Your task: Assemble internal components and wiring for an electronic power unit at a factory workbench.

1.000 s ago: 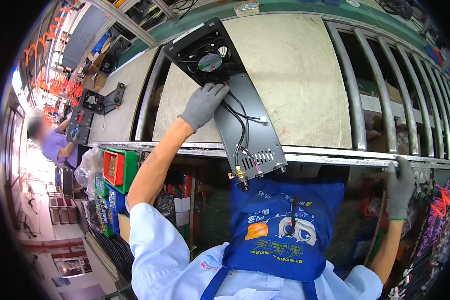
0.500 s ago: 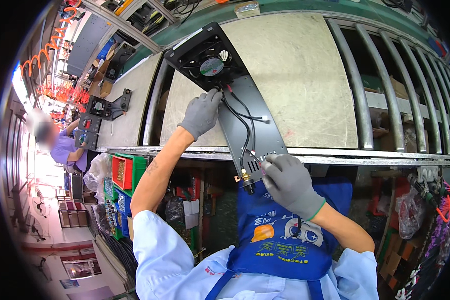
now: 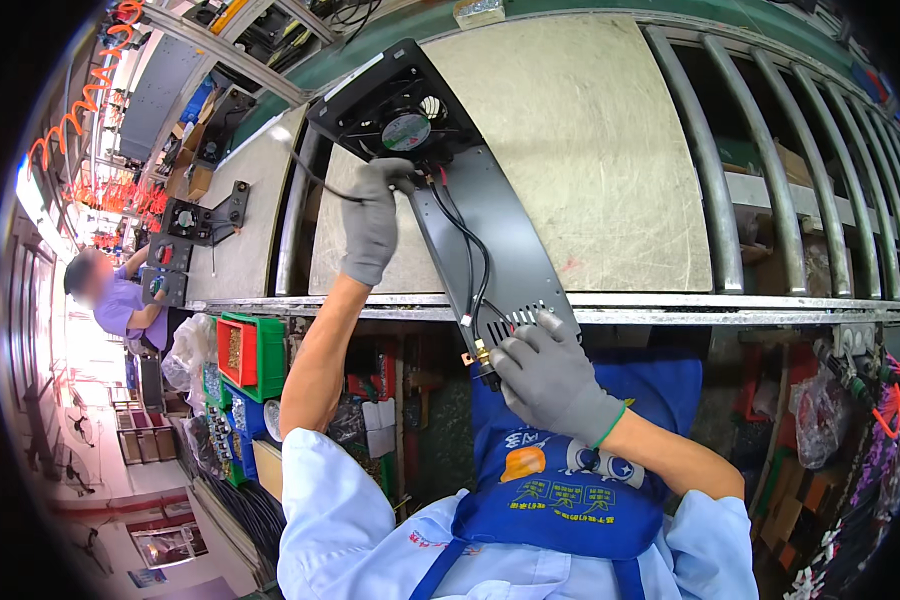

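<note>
A dark grey metal panel point(image 3: 500, 245) lies slanted across the bench. At its far end stands a black housing with a round fan point(image 3: 407, 130). In a grey glove, my left hand point(image 3: 373, 220) is closed on a black cable point(image 3: 325, 183) beside the fan housing; the cable's loose end, blurred, sticks out to the left. More black wires point(image 3: 483, 250) run down the panel to its near end, where a brass fitting point(image 3: 483, 352) sits. My right hand point(image 3: 550, 380), also gloved, curls its fingers over the slotted near end next to the fitting.
Metal rollers point(image 3: 725, 170) continue to the right of the bench plate point(image 3: 590, 150). Red and green parts bins point(image 3: 255, 350) stand below at left. Another person point(image 3: 120, 295) works farther left beside similar fan units point(image 3: 195, 215). Coiled orange hoses point(image 3: 120, 190) hang there.
My left hand has drawn a cable leftward, away from the fan housing. The wires on the panel have shifted, and my right hand has moved slightly left over the near end.
</note>
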`<state>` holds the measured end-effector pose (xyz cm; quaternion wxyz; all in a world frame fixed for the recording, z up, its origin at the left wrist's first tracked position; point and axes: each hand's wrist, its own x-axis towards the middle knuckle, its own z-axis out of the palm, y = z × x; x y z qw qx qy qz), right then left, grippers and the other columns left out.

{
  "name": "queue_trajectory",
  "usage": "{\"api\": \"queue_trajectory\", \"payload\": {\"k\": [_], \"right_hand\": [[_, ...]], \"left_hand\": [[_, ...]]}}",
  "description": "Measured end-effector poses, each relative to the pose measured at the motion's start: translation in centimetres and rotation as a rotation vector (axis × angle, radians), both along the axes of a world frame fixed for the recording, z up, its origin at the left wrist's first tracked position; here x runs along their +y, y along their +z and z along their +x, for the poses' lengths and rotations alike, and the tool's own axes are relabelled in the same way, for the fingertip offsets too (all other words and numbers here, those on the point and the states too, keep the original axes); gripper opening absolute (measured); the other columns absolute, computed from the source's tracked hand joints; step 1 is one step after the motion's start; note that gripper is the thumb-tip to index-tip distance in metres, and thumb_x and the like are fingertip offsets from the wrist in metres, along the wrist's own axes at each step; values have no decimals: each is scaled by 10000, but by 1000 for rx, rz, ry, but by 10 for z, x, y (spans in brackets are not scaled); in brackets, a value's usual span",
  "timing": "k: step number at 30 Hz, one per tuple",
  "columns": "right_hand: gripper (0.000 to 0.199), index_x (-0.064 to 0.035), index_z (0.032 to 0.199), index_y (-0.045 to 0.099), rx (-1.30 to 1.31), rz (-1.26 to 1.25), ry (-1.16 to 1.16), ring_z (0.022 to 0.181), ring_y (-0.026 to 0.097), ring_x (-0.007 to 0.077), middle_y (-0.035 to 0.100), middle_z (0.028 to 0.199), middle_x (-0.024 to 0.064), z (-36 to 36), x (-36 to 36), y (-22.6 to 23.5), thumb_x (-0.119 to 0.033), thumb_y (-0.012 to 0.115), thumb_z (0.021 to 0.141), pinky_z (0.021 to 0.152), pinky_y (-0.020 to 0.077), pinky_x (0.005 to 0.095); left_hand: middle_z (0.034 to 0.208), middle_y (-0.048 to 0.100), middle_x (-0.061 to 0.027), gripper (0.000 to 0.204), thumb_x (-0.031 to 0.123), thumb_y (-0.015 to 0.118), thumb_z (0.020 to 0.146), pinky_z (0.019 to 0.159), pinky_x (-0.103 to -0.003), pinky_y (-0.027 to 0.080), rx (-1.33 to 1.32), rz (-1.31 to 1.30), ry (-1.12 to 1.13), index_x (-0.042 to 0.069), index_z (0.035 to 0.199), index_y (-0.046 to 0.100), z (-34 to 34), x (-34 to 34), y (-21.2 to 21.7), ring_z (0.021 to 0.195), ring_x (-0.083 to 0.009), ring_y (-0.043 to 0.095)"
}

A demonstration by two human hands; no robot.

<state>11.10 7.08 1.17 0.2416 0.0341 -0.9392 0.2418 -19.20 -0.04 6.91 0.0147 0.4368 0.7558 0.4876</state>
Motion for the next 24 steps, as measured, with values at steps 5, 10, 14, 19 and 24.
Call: {"api": "queue_trajectory", "payload": {"k": [5,10,14,19,24], "right_hand": [[210,-91,968,661,12,13,-19,1037,607,265,630,945,69,1,-2,-1,-146,649,765,1087,383,500],[125,-104,884,656,30,-20,-21,1001,622,261,636,880,65,-5,-4,-9,-135,635,765,1086,385,502],[118,-114,839,651,101,-36,-43,964,632,255,637,842,57,-9,-3,-14,-142,655,724,1086,389,504],[137,-117,807,650,163,-74,-47,932,631,251,626,807,52,-10,-1,-13,-157,673,678,1087,389,503],[114,-120,750,641,200,-64,-67,856,616,236,596,742,45,-14,14,-12,-166,673,651,1071,393,493]], "left_hand": [[1037,651,-49,227,76,569,839,772,-401,535,997,-554,-232,119,1043,659,14,28,-15,932,-276,629],[1002,627,-60,217,96,572,844,784,-392,528,1092,-898,-377,111,1053,628,-14,43,-26,964,-259,634],[917,613,-74,111,116,575,859,705,-414,526,1155,-926,-468,103,967,595,-20,54,-29,866,-276,665],[893,620,-103,119,128,577,867,650,-436,525,1177,-1025,-527,85,977,590,-24,60,-24,760,-310,681],[924,638,-134,133,52,614,812,687,-441,536,565,-353,-180,66,944,628,-1,44,-20,798,-337,675]]}}
